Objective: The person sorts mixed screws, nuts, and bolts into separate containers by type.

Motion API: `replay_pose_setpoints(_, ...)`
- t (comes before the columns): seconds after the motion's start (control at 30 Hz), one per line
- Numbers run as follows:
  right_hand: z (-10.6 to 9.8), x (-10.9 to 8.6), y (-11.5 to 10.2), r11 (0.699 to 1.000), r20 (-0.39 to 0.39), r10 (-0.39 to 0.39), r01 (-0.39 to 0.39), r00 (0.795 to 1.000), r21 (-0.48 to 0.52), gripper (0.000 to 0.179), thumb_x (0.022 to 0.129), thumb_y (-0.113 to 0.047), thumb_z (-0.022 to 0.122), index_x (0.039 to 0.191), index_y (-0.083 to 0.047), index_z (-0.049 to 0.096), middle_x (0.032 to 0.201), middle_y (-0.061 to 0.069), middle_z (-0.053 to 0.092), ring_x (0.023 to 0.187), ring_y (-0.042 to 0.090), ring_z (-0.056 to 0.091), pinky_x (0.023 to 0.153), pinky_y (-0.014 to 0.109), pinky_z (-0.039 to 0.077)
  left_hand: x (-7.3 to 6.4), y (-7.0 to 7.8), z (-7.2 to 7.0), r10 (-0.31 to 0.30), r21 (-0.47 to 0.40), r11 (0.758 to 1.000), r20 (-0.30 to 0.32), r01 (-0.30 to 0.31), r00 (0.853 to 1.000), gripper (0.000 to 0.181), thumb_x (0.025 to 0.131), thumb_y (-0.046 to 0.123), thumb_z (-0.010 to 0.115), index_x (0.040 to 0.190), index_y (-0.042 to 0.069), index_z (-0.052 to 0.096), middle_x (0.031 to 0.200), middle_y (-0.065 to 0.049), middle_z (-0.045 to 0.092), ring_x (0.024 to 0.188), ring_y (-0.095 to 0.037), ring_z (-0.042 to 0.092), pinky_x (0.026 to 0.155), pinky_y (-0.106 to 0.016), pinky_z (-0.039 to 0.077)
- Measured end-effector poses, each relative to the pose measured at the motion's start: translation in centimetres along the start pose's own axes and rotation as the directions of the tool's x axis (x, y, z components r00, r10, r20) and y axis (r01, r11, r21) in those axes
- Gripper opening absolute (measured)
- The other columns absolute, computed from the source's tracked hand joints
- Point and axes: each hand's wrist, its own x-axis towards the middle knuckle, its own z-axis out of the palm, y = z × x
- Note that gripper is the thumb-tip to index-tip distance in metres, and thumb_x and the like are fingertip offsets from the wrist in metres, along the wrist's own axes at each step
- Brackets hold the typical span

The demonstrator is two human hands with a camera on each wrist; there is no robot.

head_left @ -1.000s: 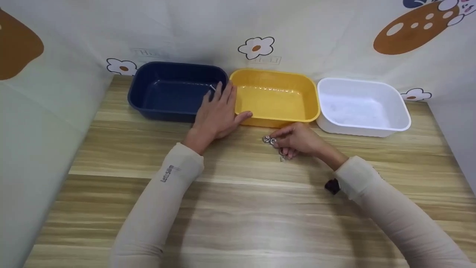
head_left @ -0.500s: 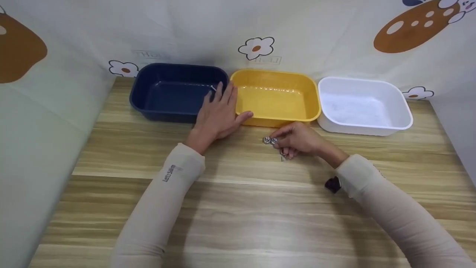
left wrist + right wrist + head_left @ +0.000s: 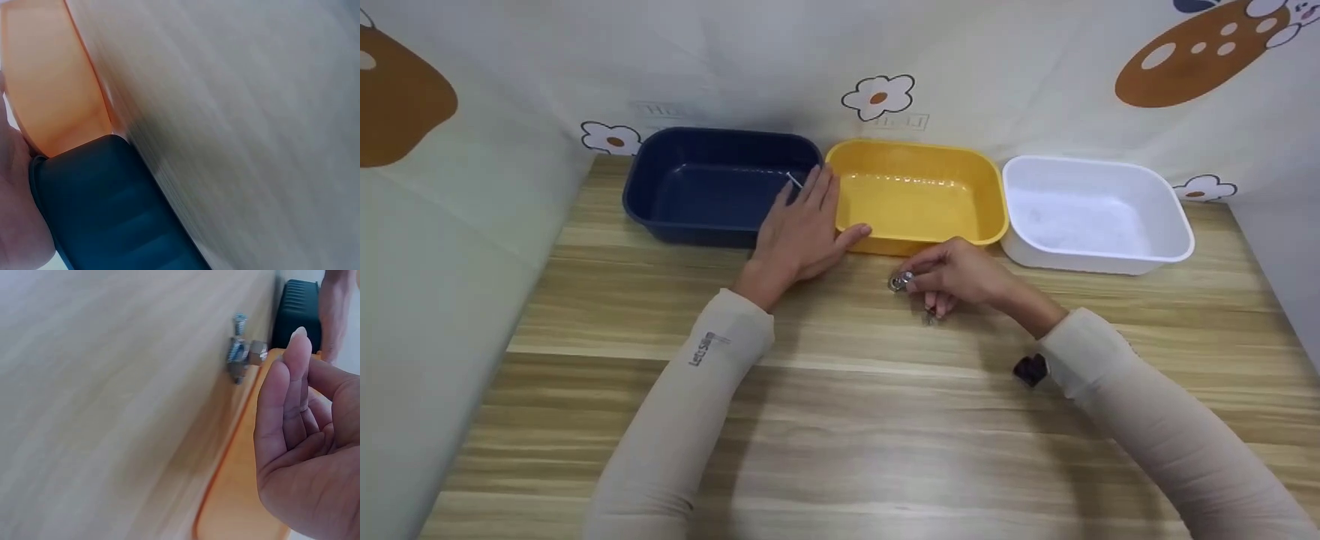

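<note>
My left hand [image 3: 799, 229] lies with straight fingers over the adjoining rims of the navy bin [image 3: 690, 229] and the yellow bin [image 3: 919, 244]. A thin silvery screw [image 3: 794, 180] shows by its fingertips, against the navy bin's inside. My right hand [image 3: 960, 277], in front of the yellow bin, pinches a hex nut [image 3: 257, 352] between thumb and forefinger. Close beside that nut, another silvery nut [image 3: 895, 283] is on the table. A bolt with a blue-tinted thread [image 3: 240, 324] shows near them in the right wrist view. Small metal hardware [image 3: 930, 316] lies under the right hand's lower fingers.
A white bin [image 3: 1099, 262] stands to the right of the yellow one, all three in a row against the patterned backdrop [image 3: 780, 67]. The wood-grain table [image 3: 877, 435] extends in front. A black object [image 3: 1030, 370] shows at the right cuff.
The right hand has shifted slightly left and up, and its nut now overlaps the other nut. The left fingers have drawn closer together, and more of the screw shows.
</note>
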Motion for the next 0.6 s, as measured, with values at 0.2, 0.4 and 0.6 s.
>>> replay_pose_setpoints(0.2,-0.3,0.2,-1.3,0.998,0.000,0.000,0.000,1.000,0.061,0.029,0.091,-0.016,0.067,0.118,-0.006,0.070,0.061,0.006,0.066,0.047,0.013,0.062,0.053,0.036,0.057,-0.1,0.0,0.0,0.000,-0.012,1.000,0.004,0.000,1.000,0.096,0.092,0.075,0.015,0.156,0.004,0.006,0.164,-0.010,-0.001,0.151,-0.022,-0.001,0.121,-0.048,0.005)
replay_pose_setpoints(0.4,-1.2,0.6,-2.8,0.985,-0.030,-0.002,0.007,1.000,0.174,0.033,0.093,-0.012,0.066,0.123,0.001,0.065,0.059,0.004,0.065,0.045,0.010,0.059,0.051,0.031,0.056,-0.1,0.0,0.0,-0.003,-0.021,1.000,0.002,0.003,1.000,0.098,0.091,0.077,0.013,0.156,0.004,0.005,0.164,-0.010,-0.002,0.151,-0.022,0.000,0.121,-0.049,0.005)
replay_pose_setpoints(0.6,-2.0,1.2,-3.5,0.966,-0.105,0.016,0.012,0.994,0.260,0.030,0.090,-0.012,0.070,0.119,-0.002,0.068,0.059,0.005,0.064,0.043,0.011,0.058,0.048,0.029,0.054,0.0,0.0,0.1,-0.011,-0.032,0.999,0.003,0.011,1.000,0.096,0.092,0.075,0.017,0.156,0.004,0.004,0.164,-0.009,-0.002,0.151,-0.021,-0.001,0.121,-0.050,0.004)
